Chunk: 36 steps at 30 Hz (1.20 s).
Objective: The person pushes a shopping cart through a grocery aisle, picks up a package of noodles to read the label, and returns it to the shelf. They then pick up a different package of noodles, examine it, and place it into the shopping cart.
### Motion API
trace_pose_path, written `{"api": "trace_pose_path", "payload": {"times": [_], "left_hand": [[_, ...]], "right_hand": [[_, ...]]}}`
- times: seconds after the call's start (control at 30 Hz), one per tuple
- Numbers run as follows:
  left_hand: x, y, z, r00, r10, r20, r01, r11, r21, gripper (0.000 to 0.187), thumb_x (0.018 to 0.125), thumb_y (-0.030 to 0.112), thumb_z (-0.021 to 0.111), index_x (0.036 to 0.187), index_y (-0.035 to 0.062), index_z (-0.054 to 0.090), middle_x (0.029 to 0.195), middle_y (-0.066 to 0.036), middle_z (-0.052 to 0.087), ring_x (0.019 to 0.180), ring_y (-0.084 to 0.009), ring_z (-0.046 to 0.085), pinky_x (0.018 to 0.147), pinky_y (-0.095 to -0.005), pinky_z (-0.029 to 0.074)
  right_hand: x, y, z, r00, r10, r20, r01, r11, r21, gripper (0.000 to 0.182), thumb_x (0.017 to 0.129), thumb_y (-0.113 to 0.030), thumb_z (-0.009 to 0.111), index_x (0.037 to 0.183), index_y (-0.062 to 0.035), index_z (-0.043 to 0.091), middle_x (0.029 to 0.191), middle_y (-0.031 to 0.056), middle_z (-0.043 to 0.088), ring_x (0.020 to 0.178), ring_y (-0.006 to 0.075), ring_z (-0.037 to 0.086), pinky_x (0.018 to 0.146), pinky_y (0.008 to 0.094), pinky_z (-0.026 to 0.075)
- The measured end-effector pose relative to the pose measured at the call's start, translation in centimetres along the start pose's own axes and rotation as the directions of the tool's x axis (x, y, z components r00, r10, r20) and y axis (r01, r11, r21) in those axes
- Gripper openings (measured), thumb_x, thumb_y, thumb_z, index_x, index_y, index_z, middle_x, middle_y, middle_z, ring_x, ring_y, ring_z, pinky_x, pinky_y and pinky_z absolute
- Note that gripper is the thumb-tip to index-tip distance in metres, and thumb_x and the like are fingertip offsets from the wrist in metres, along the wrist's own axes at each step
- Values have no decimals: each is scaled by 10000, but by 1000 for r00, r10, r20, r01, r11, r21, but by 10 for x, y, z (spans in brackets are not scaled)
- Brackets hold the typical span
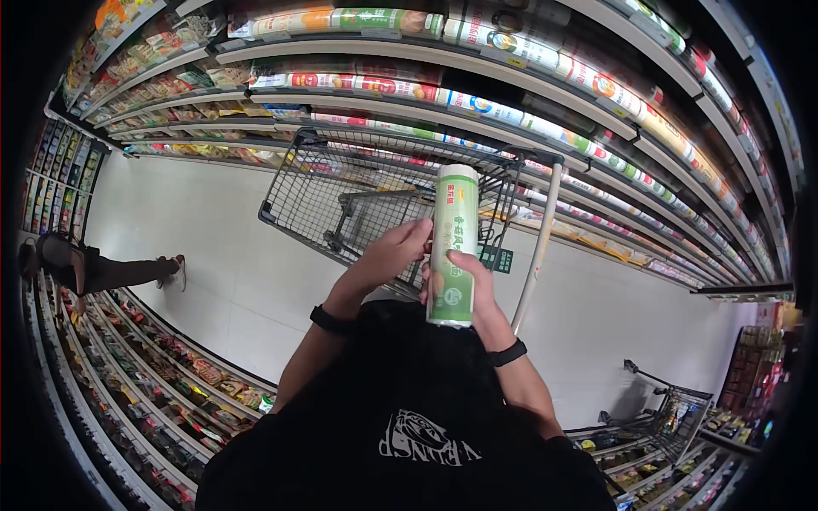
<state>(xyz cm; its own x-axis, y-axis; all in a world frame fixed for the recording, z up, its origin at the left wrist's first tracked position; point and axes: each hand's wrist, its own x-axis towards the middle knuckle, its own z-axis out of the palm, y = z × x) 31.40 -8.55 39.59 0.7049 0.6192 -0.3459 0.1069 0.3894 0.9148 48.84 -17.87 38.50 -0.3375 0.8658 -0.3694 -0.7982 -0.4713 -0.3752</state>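
A green cylindrical pack of dried noodles with a white top end is held upright in front of my chest. My right hand grips its lower half, thumb across the printed front. At the pack's left edge, the bent fingers of my left hand are closed against it; their tips are partly hidden. Just beyond both hands stands a wire shopping cart, its handle to the right of the pack. The cart's basket shows bare mesh.
Shelves of packaged noodles curve along the far side of the aisle. Another person stands at the left by lower shelves. A second cart is at the lower right. Pale floor runs between the shelves.
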Motion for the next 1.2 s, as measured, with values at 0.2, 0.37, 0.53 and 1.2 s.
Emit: {"api": "trace_pose_path", "payload": {"times": [0.2, 0.37, 0.53, 1.2], "left_hand": [[26, -16, -31, 978, -187, -93, 166, 967, -195, 532, 1066, 432, 473, 1355, -13, 509, 1125, -74, 632, 1019, -160, 647, 925, -317, 525], [89, -52, -96, 933, -360, -10, 317, 835, -449, 527, 883, 312, 779, 1257, 19, 548, 991, -73, 658, 846, -149, 678, 731, -312, 583], [179, -160, -188, 904, -428, 4, 428, 903, -36, 590, 778, 196, 835, 1250, 0, 540, 1020, -114, 663, 900, -224, 683, 760, -378, 581], [276, -529, -133, 869, -446, -215, 476, 629, 614, 558, 719, 312, 862, 1153, 17, 672, 1070, -141, 741, 1025, -287, 710, 918, -381, 555]], "right_hand": [[58, 4, -8, 936, -340, -89, 107, 516, -850, 624, 903, -233, 735, 1374, 38, 429, 1114, 146, 642, 963, 234, 675, 828, 361, 567], [72, -22, 0, 988, -91, -129, -101, 264, -959, 658, 934, -280, 717, 1458, -5, 430, 1243, 185, 604, 1111, 299, 639, 909, 385, 531], [60, -28, -42, 827, -526, -200, -265, -50, -963, 481, 926, -185, 682, 1347, -13, 524, 1232, 209, 596, 1139, 416, 572, 1013, 461, 458], [-29, 86, -90, 522, -522, -674, -821, -95, -562, 736, 951, -296, 643, 1519, 34, 311, 1376, 220, 559, 1344, 338, 485, 1143, 531, 252]]}}
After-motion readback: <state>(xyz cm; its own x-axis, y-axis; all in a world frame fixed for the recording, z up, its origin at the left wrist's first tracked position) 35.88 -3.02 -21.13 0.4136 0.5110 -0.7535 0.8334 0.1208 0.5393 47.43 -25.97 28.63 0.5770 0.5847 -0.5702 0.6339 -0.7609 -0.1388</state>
